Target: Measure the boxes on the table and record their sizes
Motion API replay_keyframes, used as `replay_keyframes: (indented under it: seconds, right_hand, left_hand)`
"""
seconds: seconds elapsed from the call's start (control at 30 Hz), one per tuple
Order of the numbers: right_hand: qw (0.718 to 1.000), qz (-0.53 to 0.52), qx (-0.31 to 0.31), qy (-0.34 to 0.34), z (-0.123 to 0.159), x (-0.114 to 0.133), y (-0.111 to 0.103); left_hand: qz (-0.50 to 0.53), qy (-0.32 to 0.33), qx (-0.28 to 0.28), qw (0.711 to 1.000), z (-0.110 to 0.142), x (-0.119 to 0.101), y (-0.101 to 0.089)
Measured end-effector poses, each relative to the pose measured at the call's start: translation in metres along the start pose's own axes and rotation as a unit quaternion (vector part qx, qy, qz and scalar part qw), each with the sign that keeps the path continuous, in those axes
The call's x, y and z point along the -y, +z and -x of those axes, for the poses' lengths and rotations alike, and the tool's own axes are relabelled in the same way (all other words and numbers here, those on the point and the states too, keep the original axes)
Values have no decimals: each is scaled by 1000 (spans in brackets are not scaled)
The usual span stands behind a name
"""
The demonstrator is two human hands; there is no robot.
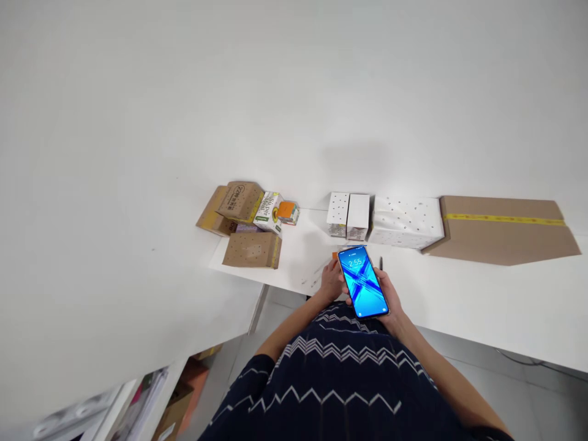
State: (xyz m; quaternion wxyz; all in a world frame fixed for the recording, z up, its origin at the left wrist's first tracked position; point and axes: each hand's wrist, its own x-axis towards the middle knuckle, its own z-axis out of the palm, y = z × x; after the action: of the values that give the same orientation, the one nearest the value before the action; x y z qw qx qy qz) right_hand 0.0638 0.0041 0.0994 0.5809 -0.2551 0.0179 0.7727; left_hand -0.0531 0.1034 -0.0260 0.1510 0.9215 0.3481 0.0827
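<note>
Head view is showing the right hand (389,295) grasping a phone (362,282) over the tabletop's (482,300) front edge, while the left hand (331,279) is sitting just beside the phone; whether its fingers are gripping anything cannot be told. Glowing and displaying 2:55, the phone is appearing picked up and lit, but not yet unlocked. White boxes (407,220) and a long brown carton (500,229) are lining the back edge, seemingly closed; smaller cartons (250,250) are clustering toward the left end.
</note>
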Motion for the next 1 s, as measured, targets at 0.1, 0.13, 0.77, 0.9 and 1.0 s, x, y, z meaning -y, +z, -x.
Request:
replay_keyframes:
  seconds: [0.1,0.13,0.77,0.9,1.0]
  right_hand:
    - [998,40,-50,-14,3,7,-4]
    - [995,62,-74,-23,4,10,-7]
    - [349,753,-553,-67,18,1,-154]
    - [434,734,-521,-41,18,18,-144]
    - [634,678,-364,-78,18,37,-117]
  left_hand:
    - [-30,18,16,999,-1,0,-7]
    - [-39,27,20,999,-2,0,-10]
    - [128,-82,171,973,-16,3,-43]
    - [212,-78,170,959,-7,4,-68]
    - [309,-64,170,934,-4,6,-86]
